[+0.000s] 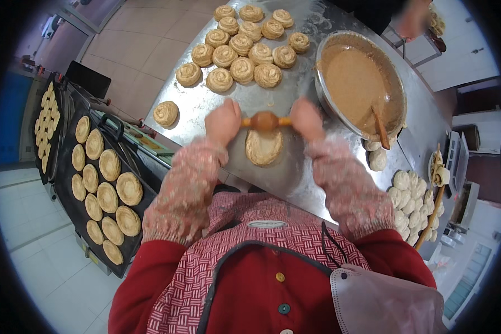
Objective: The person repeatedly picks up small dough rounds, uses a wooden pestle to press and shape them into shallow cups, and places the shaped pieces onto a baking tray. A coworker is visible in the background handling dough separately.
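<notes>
My left hand (223, 122) and my right hand (307, 119) grip the two handles of a short wooden rolling pin (264, 121), one hand at each end. The thick middle of the pin covers the far edge of a flattened dough round (264, 148). This round has a raised, ridged rim and a smooth hollow centre. It lies on the metal worktable (250, 177) close to my apron. Beyond my hands sit several coiled dough rolls (241, 70) in loose rows. One more coiled dough roll (165, 114) lies apart, left of my left hand.
A large metal bowl (322, 89) of brown paste holds a wooden spatula (380, 127) on my right. Pale dough balls (405, 200) cluster at far right beside a long wooden stick (431, 217). Left, a black griddle (67, 175) carries several flattened rounds (107, 197). Another person (371, 12) stands beyond the table.
</notes>
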The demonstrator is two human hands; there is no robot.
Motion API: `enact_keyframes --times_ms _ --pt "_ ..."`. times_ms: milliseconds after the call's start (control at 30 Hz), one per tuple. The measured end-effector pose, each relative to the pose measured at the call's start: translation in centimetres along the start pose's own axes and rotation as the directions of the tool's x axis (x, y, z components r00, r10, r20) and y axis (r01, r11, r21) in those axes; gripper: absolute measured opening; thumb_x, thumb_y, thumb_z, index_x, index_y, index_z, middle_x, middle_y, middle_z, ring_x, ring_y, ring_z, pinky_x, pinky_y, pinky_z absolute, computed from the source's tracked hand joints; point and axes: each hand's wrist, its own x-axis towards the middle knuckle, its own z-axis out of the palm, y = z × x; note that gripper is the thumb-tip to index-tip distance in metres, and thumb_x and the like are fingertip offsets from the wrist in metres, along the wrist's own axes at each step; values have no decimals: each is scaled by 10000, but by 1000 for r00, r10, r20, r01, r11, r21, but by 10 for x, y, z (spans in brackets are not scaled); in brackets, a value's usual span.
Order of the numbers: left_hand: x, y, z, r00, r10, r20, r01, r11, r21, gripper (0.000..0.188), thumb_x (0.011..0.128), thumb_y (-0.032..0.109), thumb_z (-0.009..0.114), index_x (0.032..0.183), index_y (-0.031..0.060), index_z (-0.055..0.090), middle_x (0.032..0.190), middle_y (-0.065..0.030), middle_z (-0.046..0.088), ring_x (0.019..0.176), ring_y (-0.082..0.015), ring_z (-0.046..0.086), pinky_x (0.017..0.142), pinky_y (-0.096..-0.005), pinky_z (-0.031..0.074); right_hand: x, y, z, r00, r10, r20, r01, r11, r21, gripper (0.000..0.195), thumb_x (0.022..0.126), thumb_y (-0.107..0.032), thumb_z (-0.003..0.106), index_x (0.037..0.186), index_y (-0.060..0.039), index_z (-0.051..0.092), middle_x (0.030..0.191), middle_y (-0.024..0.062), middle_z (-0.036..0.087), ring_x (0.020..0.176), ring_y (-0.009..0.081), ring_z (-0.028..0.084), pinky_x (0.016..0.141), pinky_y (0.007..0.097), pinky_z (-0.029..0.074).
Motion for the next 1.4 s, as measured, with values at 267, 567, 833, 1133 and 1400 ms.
enact_keyframes --times_ms 267,567,833,1133,1400 --pt "-21 -12 -6 991 83 -102 -84 996 -7 257 917 251 418 787 51 514 613 -171 590 575 -378 587 521 -497 457 1 -11 -9 999 -3 42 2 1000 23 187 797 -133 544 914 1 488 652 182 620 615 343 645 531 440 515" --pt "-98 -36 -15 984 144 -104 -146 989 -15 199 898 202 472 787 41 503 713 -179 563 662 -382 541 576 -488 433 -105 -70 -54 980 117 163 -157 952 261 158 909 -192 432 902 -41 480 748 183 625 628 375 611 582 485 487" --pt "-95 1 1 974 148 -169 -168 979 -111 168 895 205 466 818 63 515 748 -173 559 711 -378 539 611 -498 441 -90 -15 -42 997 50 59 -57 992 115 122 883 -165 450 894 -50 488 687 175 610 615 355 614 543 457 486" --pt "-78 10 10 998 -58 11 59 979 -196 205 918 229 447 865 32 468 807 -238 567 747 -434 563 637 -525 439 -67 -5 -44 995 57 87 -65 993 99 192 937 -219 378 913 -54 473 689 211 600 647 398 609 583 534 464" --pt "-38 18 -3 996 -76 46 83 976 -199 171 905 203 451 869 36 467 791 -209 571 759 -407 569 645 -520 442 -21 -7 -38 985 164 46 -167 981 95 225 925 -215 390 907 -32 520 669 204 610 610 386 618 549 510 486"
